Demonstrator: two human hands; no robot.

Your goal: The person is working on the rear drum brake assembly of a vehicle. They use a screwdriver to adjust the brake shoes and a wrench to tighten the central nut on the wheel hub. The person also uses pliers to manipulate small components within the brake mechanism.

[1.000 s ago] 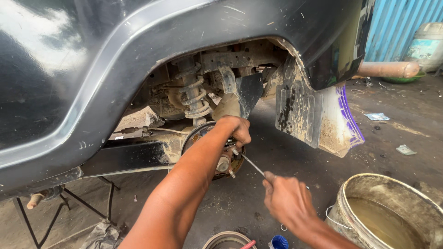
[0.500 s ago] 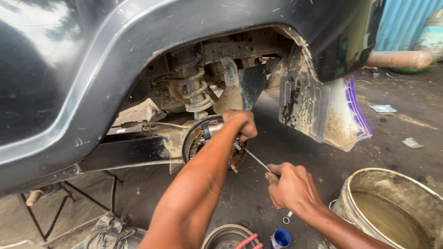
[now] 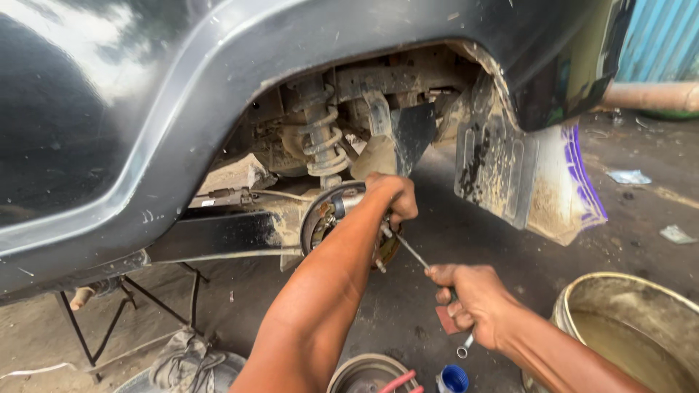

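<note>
Under the wheel arch of a dark, dusty car body (image 3: 145, 131), the left hand (image 3: 393, 198) is clenched over the upper edge of a round, rusty brake assembly (image 3: 342, 225) that sits bare at the end of the axle, just below a grimy coil spring and shock absorber (image 3: 324, 142). The right hand (image 3: 473, 298) is closed around the handle of a thin, long metal tool (image 3: 408, 251), whose shaft slants up and left so that its tip reaches the brake assembly just beneath the left hand's fingers; the tool's ringed end pokes out below the right hand's palm. A mud-caked mudflap (image 3: 495, 167) hangs to the right of the brake assembly. On the concrete floor (image 3: 451, 233), a large round metal basin holding murky liquid (image 3: 633, 327) stands near the right forearm. A small blue cap (image 3: 455, 378) and a round metal drum (image 3: 368, 375) lie at the lower edge, and a black metal stand (image 3: 116, 306) props the body at left.
</note>
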